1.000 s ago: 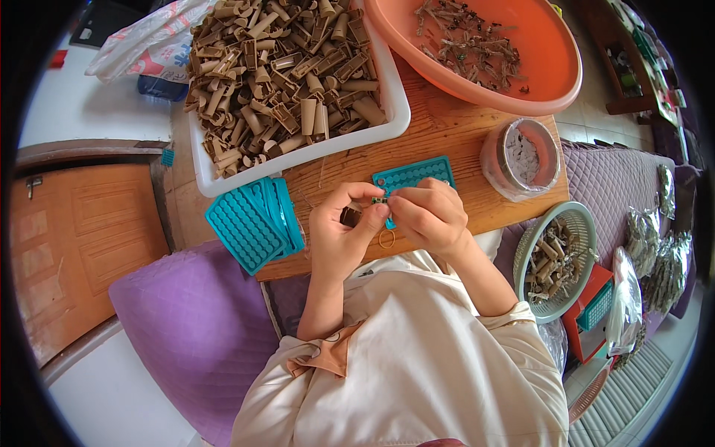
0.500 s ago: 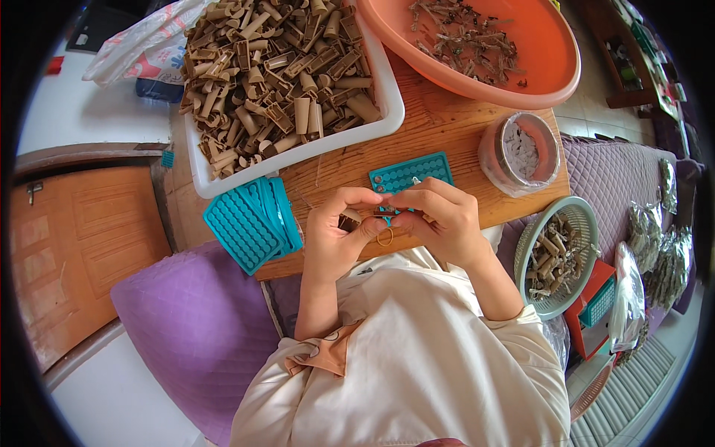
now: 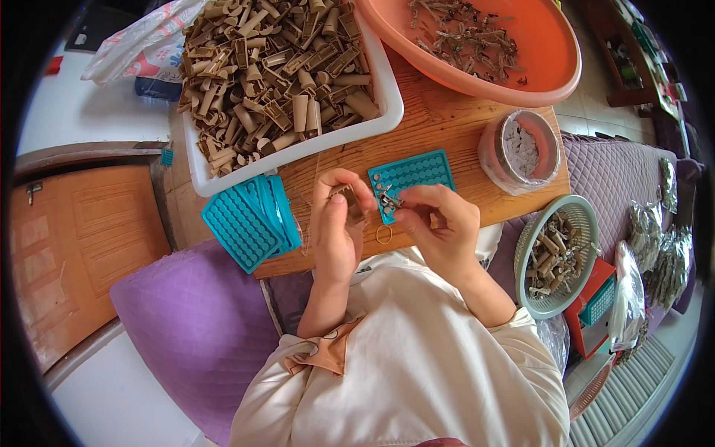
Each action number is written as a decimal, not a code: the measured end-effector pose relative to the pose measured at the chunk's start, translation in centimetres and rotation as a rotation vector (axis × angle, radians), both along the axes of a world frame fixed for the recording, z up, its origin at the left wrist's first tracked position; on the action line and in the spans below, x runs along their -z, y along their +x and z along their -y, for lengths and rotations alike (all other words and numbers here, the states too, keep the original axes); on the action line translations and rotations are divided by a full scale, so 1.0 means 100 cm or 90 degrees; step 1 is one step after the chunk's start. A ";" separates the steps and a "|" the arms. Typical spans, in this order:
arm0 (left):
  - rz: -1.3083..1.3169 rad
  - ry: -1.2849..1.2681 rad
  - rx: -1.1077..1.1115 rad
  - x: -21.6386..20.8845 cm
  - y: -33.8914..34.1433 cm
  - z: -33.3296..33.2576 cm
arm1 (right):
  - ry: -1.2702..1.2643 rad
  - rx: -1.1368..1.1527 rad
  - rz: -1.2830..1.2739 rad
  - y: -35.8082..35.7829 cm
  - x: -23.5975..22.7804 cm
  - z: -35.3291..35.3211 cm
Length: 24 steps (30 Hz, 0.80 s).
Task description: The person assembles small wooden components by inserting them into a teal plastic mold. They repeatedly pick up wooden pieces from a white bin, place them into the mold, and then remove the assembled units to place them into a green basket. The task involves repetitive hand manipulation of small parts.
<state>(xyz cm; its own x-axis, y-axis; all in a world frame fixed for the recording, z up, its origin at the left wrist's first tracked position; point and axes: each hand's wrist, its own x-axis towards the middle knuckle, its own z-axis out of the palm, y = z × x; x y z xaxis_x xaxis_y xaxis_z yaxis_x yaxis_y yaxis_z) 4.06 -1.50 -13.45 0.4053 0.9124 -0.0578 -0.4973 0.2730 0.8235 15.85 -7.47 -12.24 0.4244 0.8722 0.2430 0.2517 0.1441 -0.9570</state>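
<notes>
My left hand (image 3: 337, 231) is turned on edge above the table's front, its fingers curled round a small brown plastic casing (image 3: 353, 206), partly hidden by the fingers. My right hand (image 3: 445, 223) pinches a small silvery metal part (image 3: 390, 200) between thumb and fingers, a little apart from the left hand. Beneath and just beyond lies a teal tray (image 3: 421, 171) with rows of round hollows; a few small round metal pieces (image 3: 378, 186) sit along its left side. A thin yellow rubber band (image 3: 383, 235) rests on the table close by the right hand.
A white bin (image 3: 395, 112) heaped with brown casings stands at back left, an orange basin (image 3: 551, 86) with metal parts at back right. Stacked teal trays (image 3: 246, 223) lie left. A tub (image 3: 521, 153) of pale bits and a green basket (image 3: 521, 261) of casings are right.
My hands have moved apart: the left turned upright with the brown casing, while the right stays over the teal tray, the metal part now showing in its fingers.
</notes>
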 end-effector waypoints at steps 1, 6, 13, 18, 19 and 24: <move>-0.015 0.012 -0.036 -0.003 0.004 0.004 | 0.012 0.004 0.015 -0.001 -0.001 0.000; 0.080 0.022 0.081 -0.002 -0.002 0.009 | 0.090 -0.007 0.024 -0.006 -0.001 -0.002; 0.061 0.064 0.068 0.012 -0.007 0.009 | 0.109 -0.013 -0.001 -0.004 -0.002 0.003; 0.083 0.050 0.060 0.010 -0.002 0.010 | 0.115 -0.011 0.001 -0.004 -0.001 0.006; 0.082 0.049 0.062 0.010 -0.002 0.010 | 0.112 -0.007 -0.005 -0.005 -0.001 0.007; 0.071 0.031 0.067 0.009 -0.003 0.008 | 0.127 0.001 0.001 -0.008 0.002 0.006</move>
<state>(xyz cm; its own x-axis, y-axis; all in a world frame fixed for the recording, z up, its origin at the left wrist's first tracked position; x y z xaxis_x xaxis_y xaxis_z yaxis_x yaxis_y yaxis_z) 3.74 -2.35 -14.37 0.4996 0.8655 0.0361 -0.5573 0.2892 0.7783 15.08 -8.09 -12.40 0.4248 0.8064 0.4114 0.2538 0.3301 -0.9092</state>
